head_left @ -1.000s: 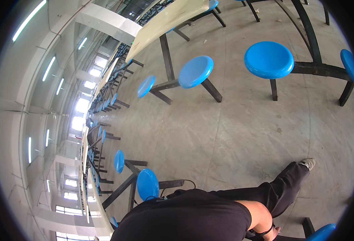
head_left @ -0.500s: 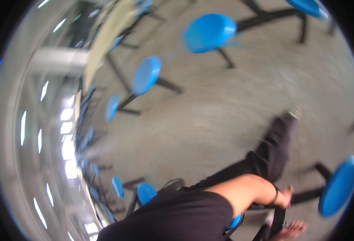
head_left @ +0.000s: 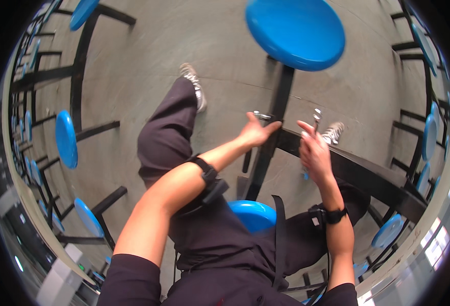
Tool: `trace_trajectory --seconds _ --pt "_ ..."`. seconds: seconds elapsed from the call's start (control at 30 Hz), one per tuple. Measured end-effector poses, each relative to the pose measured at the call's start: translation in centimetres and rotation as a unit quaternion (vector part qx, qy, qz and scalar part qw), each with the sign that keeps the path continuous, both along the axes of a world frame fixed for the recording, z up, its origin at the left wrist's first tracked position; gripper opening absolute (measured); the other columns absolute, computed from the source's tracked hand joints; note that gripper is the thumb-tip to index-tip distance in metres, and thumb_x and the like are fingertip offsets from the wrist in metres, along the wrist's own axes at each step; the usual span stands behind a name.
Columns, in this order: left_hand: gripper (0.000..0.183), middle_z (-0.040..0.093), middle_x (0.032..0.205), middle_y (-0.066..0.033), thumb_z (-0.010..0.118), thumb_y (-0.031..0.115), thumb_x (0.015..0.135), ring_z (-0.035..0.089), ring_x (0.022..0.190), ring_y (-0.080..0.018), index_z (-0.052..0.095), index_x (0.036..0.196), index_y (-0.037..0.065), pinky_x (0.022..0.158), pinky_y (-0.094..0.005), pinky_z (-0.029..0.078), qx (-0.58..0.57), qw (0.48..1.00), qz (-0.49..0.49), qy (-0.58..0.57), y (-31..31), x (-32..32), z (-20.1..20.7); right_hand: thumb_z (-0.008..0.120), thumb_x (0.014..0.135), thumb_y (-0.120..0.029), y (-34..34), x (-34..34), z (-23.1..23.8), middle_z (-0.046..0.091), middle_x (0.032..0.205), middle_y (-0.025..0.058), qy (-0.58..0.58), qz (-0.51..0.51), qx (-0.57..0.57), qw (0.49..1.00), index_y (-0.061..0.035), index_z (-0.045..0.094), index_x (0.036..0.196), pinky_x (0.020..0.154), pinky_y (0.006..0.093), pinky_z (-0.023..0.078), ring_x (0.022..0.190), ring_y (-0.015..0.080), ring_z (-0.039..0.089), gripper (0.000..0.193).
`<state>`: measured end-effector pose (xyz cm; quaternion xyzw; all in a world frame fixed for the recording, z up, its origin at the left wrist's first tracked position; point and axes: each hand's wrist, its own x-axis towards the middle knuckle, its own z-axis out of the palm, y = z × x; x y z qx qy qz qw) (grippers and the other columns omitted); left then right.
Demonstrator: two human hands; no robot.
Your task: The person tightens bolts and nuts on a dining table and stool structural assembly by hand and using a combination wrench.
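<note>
My left hand (head_left: 256, 133) is at the black metal beam (head_left: 284, 94) under a blue round stool seat (head_left: 297, 35). Its thumb and forefinger close about a short shiny metal piece (head_left: 262, 116) beside the beam; the lower fingers are hidden, and I cannot make out the piece's exact kind. To the right, my right hand (head_left: 315, 154) is wrapped round a slim chrome wrench (head_left: 317, 116), its shiny end pointing up and away from the beam. The right forefinger sticks out toward the beam.
A thick black crossbar (head_left: 373, 176) runs off to the right from the beam. Between my legs sits another blue seat (head_left: 254, 215). Rows of blue stools (head_left: 67, 139) on black frames line both sides. My shoes (head_left: 194, 86) stand on the grey concrete floor.
My view has swung round from a blurred sideways look to the stool frame ahead. Both hands, low at the right before, are now near the middle at the beam.
</note>
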<state>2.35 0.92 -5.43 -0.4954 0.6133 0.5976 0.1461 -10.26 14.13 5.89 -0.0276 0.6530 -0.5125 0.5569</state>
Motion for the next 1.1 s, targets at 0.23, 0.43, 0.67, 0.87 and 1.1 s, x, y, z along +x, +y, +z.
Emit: trace_trajectory --seconds 0.23,0.43,0.67,0.87,1.1 --pt "0.088 0.050 0.109 -0.0187 0.066 0.061 0.075 0.054 0.098 -0.0206 0.025 0.116 -0.005 0.072 -0.0331 0.049 0.071 0.997 -0.012 -0.036 -0.7 -0.1 1.7 0.044 0.094 -0.014 0.1 -0.3 -3.9 0.033 0.058 -0.0042 -0.229 -0.068 -0.047 0.970 -0.0060 0.025 0.137 0.038 0.0199 0.023 0.044 0.0050 0.029 0.047" --pt "0.081 0.051 0.110 -0.0160 0.065 0.058 0.078 0.054 0.099 -0.0231 0.025 0.116 -0.001 0.074 -0.0391 0.049 0.072 0.997 0.011 -0.026 -1.0 -0.2 2.4 0.048 0.092 -0.016 -1.1 0.9 -5.1 0.039 0.060 -0.0048 -0.252 -0.049 -0.046 0.965 -0.0091 0.037 0.105 0.038 0.0192 0.022 0.044 0.0030 0.029 0.019" --pt "0.080 0.049 0.114 -0.0157 0.064 0.059 0.078 0.053 0.099 -0.0225 0.027 0.118 0.001 0.074 -0.0389 0.048 0.063 0.997 0.033 -0.006 -0.4 0.2 1.5 0.050 0.094 -0.022 -0.9 0.8 -6.5 0.045 0.061 -0.0021 -0.273 -0.020 -0.056 0.960 -0.0112 0.039 0.094 0.038 0.0189 0.023 0.045 0.0040 0.032 0.015" --pt "0.063 0.037 0.070 0.0023 0.053 0.063 0.083 0.036 0.056 -0.0084 0.041 0.109 0.006 0.054 -0.0268 0.038 0.087 0.985 0.147 -0.017 -0.7 0.3 0.5 0.050 0.094 -0.026 -1.1 0.6 -6.3 0.048 0.062 -0.0033 -0.305 -0.029 -0.063 0.950 -0.0114 0.041 0.095 0.039 0.0197 0.022 0.045 0.0038 0.032 0.017" --pt "0.051 0.031 0.059 0.0057 0.054 0.058 0.085 0.031 0.049 -0.0079 0.049 0.095 0.008 0.048 -0.0261 0.029 0.122 0.968 0.219 -0.013 -1.0 0.8 0.4 0.052 0.093 -0.029 -1.0 0.6 -6.6 0.049 0.062 -0.0037 -0.324 -0.039 -0.074 0.942 -0.0114 0.044 0.088 0.041 0.0201 0.023 0.046 0.0043 0.034 0.020"
